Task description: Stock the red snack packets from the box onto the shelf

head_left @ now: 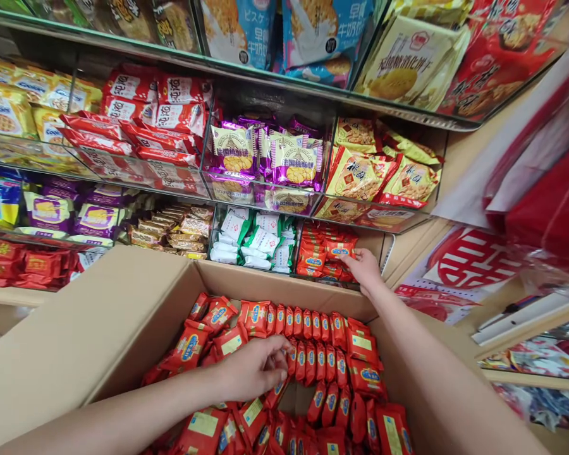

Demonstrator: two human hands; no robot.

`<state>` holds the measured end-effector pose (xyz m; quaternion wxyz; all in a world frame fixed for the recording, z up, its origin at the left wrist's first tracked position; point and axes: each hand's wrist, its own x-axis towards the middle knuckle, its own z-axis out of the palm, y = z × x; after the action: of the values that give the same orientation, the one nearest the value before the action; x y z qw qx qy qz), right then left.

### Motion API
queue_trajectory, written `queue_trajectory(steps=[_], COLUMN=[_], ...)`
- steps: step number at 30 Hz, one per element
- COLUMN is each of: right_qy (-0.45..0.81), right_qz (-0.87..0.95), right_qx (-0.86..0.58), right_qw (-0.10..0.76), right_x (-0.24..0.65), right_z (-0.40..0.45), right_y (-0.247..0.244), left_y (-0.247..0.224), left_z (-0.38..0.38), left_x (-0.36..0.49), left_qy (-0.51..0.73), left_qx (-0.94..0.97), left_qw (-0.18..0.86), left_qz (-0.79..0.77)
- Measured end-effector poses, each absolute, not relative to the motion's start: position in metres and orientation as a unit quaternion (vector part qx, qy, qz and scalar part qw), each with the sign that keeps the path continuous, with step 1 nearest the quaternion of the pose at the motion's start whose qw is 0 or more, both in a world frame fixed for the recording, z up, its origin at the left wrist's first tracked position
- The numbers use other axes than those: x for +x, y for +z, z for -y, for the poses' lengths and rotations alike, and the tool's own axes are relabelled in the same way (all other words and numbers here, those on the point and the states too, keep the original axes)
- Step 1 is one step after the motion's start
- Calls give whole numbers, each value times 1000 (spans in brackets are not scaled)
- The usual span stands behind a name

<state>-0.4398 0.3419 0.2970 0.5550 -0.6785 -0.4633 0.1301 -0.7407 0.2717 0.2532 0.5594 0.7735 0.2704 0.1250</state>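
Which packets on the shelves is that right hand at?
The small red plastic packets with blue labels, just right of the white-and-green plastic packets; only these have the bare right hand at them.

Left hand loosely curled

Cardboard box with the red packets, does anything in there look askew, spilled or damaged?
Red packets along the left of the cardboard box lie jumbled, tilted several ways, unlike the upright rows in the middle. A gap near the left hand shows bare cardboard. I see no spill or torn wrapper.
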Motion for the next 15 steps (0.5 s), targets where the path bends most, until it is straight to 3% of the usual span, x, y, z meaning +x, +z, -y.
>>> queue_trajectory(steps=[5, 9, 12, 15], right_qy=[112, 163, 317, 358], right_qz=[436, 443, 569, 678], right_qx=[-692, -637, -566, -519], right_qw=[565, 610, 505, 378], right_x=[-433, -472, -526, -552], right_z=[-326, -284, -245, -233], right_y=[308, 321, 322, 320], left_y=[257, 267, 278, 287], left_z=[-269, -268, -270, -273], left_x=[-745, -742, -738, -736], left_qy=[99, 167, 222, 243], left_qx=[794, 720, 613, 575], left_qw=[533, 617, 716, 732], left_qz=[-275, -272, -251, -273])
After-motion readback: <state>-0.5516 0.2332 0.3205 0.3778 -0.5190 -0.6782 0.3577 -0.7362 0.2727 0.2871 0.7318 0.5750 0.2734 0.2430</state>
